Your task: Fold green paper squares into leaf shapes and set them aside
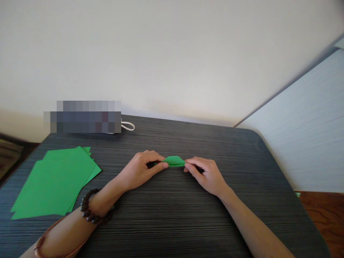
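A small folded piece of green paper (174, 161) lies low over the middle of a dark striped table (172, 215). My left hand (141, 170) pinches its left end between thumb and fingers. My right hand (205, 175) pinches its right end the same way. Both hands rest on or just above the tabletop, fingers closed on the paper. A dark bead bracelet (92, 211) circles my left wrist.
A stack of flat green paper sheets (56, 181) lies at the table's left side. A blurred-out object (83, 116) with a white loop (128, 125) sits at the back left edge. A pale wall stands behind; a light panel (309, 132) is to the right.
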A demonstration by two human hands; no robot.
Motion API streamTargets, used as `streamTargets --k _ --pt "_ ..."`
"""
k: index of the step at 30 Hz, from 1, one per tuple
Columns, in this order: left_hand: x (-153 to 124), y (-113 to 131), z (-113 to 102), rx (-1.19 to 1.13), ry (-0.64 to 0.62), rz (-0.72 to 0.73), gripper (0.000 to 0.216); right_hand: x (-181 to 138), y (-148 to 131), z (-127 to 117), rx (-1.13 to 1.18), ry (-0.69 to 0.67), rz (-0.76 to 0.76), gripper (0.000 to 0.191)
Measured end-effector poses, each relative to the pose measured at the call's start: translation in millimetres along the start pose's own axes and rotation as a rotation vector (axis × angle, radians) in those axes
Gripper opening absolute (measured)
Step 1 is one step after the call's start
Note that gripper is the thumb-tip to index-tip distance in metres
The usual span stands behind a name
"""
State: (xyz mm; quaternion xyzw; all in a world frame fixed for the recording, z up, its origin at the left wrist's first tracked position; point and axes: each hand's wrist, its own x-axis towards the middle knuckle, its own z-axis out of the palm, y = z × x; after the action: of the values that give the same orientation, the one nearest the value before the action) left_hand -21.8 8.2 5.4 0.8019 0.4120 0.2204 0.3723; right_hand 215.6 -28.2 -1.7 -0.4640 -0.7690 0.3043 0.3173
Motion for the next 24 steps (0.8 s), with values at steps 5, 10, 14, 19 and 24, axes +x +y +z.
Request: streamTargets --k 5,10,14,19,24 --pt "-1 6 2 0.033 0.021 0.02 0.019 -4 4 4 0.076 0.053 0.036 0.016" --pt "-2 10 10 0.009 0.144 0.093 0.024 -5 -1 11 0.005 0.066 -0.018 0.013" --pt "-3 10 12 0.068 0.19 0.097 0.016 -4 -4 15 -0.065 0.127 -0.084 0.011" --pt "-5 13 12 0.074 0.06 0.101 0.028 -5 -3 16 -0.124 0.193 -0.147 0.011" --pt "-6 13 16 -0.024 0.032 0.051 0.014 -6 0 17 -0.151 0.248 -0.154 0.015"
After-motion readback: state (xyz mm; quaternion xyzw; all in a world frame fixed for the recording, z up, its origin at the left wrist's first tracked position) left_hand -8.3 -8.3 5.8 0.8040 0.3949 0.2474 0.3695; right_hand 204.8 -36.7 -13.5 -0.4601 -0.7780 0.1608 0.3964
